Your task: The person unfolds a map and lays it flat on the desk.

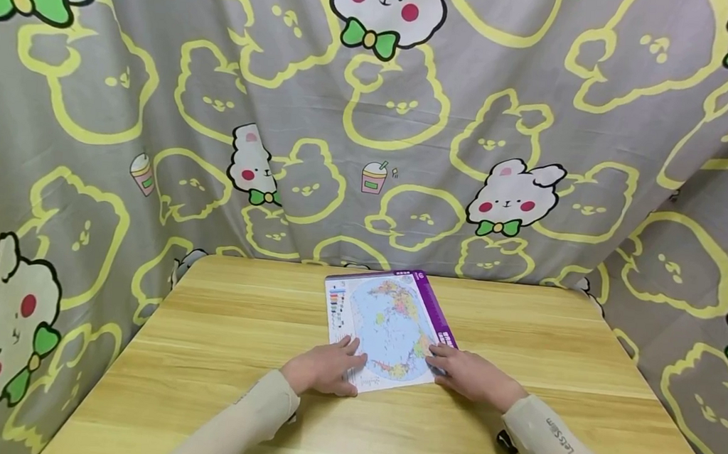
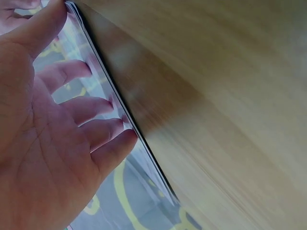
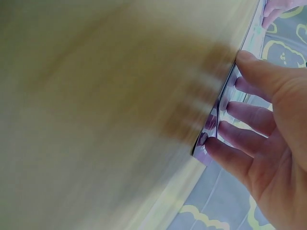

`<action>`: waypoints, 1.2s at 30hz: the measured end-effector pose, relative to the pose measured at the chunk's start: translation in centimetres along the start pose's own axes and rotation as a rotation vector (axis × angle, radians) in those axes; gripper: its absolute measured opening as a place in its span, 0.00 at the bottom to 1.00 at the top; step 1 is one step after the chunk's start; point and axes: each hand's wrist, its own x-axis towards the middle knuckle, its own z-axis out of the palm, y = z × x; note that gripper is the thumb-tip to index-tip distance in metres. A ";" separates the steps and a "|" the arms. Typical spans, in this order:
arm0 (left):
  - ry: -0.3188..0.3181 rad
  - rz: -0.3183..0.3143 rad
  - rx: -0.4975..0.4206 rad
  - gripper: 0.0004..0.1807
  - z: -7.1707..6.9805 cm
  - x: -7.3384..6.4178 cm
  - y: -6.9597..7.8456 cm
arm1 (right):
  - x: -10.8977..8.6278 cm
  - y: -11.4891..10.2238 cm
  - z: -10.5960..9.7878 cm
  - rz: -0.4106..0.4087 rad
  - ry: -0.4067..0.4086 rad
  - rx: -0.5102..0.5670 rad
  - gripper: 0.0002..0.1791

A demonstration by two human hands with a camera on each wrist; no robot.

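Observation:
A thin, flat world map with a purple band along its right side lies slightly turned on the wooden table. My left hand rests its spread fingertips on the map's lower left part. At the lower right, the fingers of my right hand touch the map's edge and purple band. The left wrist view has the left thumb at the map's dark edge, with the other fingertips on its glossy surface. In the right wrist view, the right thumb meets the edge and the fingers are gently bent over the surface.
The wooden table extends on all sides of the map. A grey curtain with yellow outlines and white rabbit prints hangs behind the table and along both sides. Beige sleeves cover both forearms.

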 end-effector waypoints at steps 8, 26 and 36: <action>-0.009 0.013 0.019 0.38 0.1 0.1 0.1 | -0.1 0.3 0.0 0.022 -0.008 0.016 0.22; -0.024 0.045 0.086 0.41 0.2 -0.4 1.4 | -0.8 0.8 -0.2 -0.024 0.025 -0.023 0.20; -0.041 0.054 0.074 0.42 0.3 -0.4 1.8 | -0.8 1.0 -0.4 -0.029 0.025 -0.043 0.20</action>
